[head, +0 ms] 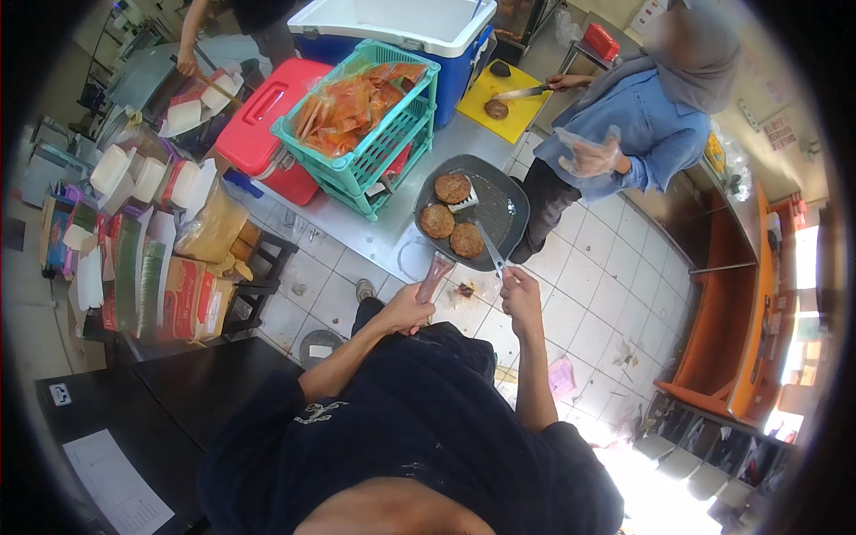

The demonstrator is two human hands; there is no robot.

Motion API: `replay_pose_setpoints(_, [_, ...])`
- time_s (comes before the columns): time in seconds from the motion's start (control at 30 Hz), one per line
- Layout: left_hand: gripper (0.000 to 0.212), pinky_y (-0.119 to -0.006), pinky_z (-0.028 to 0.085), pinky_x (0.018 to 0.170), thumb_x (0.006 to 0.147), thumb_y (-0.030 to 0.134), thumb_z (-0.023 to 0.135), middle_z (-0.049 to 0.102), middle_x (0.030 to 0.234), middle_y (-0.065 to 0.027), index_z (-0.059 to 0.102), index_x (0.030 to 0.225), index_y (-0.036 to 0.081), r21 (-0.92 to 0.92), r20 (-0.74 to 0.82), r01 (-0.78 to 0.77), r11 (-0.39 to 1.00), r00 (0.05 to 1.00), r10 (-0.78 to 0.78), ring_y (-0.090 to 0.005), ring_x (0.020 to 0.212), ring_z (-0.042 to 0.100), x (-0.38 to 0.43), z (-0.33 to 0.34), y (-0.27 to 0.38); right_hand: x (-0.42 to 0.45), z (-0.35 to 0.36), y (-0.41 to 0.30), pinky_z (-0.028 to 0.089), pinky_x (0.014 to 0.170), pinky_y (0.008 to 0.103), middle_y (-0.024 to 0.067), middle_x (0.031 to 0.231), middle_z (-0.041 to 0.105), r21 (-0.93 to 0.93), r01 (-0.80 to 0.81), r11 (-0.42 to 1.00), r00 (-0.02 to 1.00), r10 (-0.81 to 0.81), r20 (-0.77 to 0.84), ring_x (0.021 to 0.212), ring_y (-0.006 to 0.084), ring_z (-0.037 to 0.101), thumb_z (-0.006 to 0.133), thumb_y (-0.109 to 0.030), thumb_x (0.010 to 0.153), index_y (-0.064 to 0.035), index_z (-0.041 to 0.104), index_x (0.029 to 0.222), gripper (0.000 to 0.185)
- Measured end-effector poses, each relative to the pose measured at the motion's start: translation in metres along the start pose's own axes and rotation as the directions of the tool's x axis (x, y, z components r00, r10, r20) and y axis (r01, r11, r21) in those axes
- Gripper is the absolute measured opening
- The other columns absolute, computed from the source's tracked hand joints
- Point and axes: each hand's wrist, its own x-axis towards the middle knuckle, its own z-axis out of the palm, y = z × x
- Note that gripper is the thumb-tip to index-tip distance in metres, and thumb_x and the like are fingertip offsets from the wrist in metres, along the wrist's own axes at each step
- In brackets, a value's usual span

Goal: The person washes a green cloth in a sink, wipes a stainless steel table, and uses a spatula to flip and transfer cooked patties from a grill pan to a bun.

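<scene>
My left hand point(406, 310) grips the reddish-brown handle point(436, 274) of a dark square frying pan point(511, 200). Three browned patties sit along the pan's left side: an upper patty point(453, 188), a middle patty point(437, 221) and a lower patty point(467, 240). In my right hand point(521, 301) is the handle end of a slotted metal spatula point(490, 247). Its blade reaches the right edge of the upper patty and lies partly hidden there. The pan overlaps the steel table's corner; whether it rests there or is held above, I cannot tell.
Beyond the pan, a co-worker point(622, 127) holds a knife point(521, 92) over a yellow cutting board point(501, 93) bearing patties. A teal basket rack point(361, 180), a red cooler point(267, 127) and a blue cooler point(401, 27) crowd the steel table point(361, 247). Cartons point(184, 294) stand left.
</scene>
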Motion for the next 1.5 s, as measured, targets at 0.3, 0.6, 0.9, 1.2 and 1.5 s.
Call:
replay_pose_setpoints(0.3, [0.018, -0.026, 0.028, 0.032, 0.085, 0.01, 0.059, 0.045, 0.053, 0.0, 0.049, 0.099, 0.006, -0.044, 0.014, 0.0, 0.999, 1.0, 0.001, -0.0102, 0.037, 0.043, 0.001, -0.023, -0.022, 0.039, -0.025, -0.038, 0.02, 0.039, 0.021, -0.0082, 0.058, 0.036, 0.239, 0.046, 0.97, 0.995, -0.067, 0.079, 0.044, 0.001, 0.029, 0.052, -0.022, 0.099, -0.0045, 0.059, 0.095, 0.02])
replay_pose_setpoints(0.6, [0.015, -0.027, 0.033, 0.033, 0.085, 0.007, 0.059, 0.046, 0.053, -0.0013, 0.046, 0.093, 0.005, -0.036, -0.064, -0.006, 0.999, 0.998, 0.004, -0.0112, 0.037, 0.045, -0.014, -0.029, -0.02, 0.257, -0.009, -0.05, 0.022, 0.037, 0.0207, -0.0077, 0.058, 0.039, 0.291, 0.136, 0.947, 0.991, -0.132, -0.034, 0.041, 0.002, 0.03, 0.05, -0.015, 0.096, -0.0062, 0.058, 0.095, 0.012])
replay_pose_setpoints(0.9, [0.016, -0.028, 0.034, 0.033, 0.085, 0.002, 0.059, 0.045, 0.052, -0.0018, 0.044, 0.09, 0.005, -0.124, -0.1, 0.066, 0.99, 0.992, -0.079, -0.0119, 0.036, 0.046, -0.011, -0.024, -0.002, 0.375, 0.009, -0.086, 0.054, 0.071, 0.0464, 0.0248, 0.082, 0.069, -0.728, 0.138, 0.672, 0.75, -0.551, -0.365, 0.08, 0.0371, 0.069, 0.056, -0.019, 0.085, 0.0028, 0.068, 0.097, 0.027])
replay_pose_setpoints(1.2, [0.016, -0.027, 0.032, 0.032, 0.084, 0.011, 0.061, 0.047, 0.054, -0.0019, 0.048, 0.091, 0.005, -0.095, -0.081, -0.003, 0.995, 0.997, -0.005, -0.0113, 0.036, 0.047, 0.015, -0.032, -0.017, 0.229, -0.022, -0.144, 0.05, 0.081, 0.0488, 0.0301, 0.096, 0.066, -0.844, 0.267, 0.465, 0.638, -0.742, -0.207, 0.094, 0.0449, 0.065, 0.053, -0.022, 0.092, 0.0008, 0.067, 0.104, 0.029])
replay_pose_setpoints(1.5, [0.033, -0.027, 0.032, 0.031, 0.083, 0.007, 0.057, 0.046, 0.055, -0.0012, 0.047, 0.113, 0.002, -0.159, 0.01, -0.065, 0.985, 0.998, 0.067, -0.0101, 0.037, 0.045, 0.028, -0.031, -0.023, 0.052, -0.079, -0.102, 0.04, 0.055, 0.0324, 0.0073, 0.06, 0.056, -0.641, 0.327, 0.694, 0.943, -0.282, 0.175, 0.056, 0.0137, 0.048, 0.056, -0.021, 0.095, -0.0003, 0.067, 0.1, 0.024])
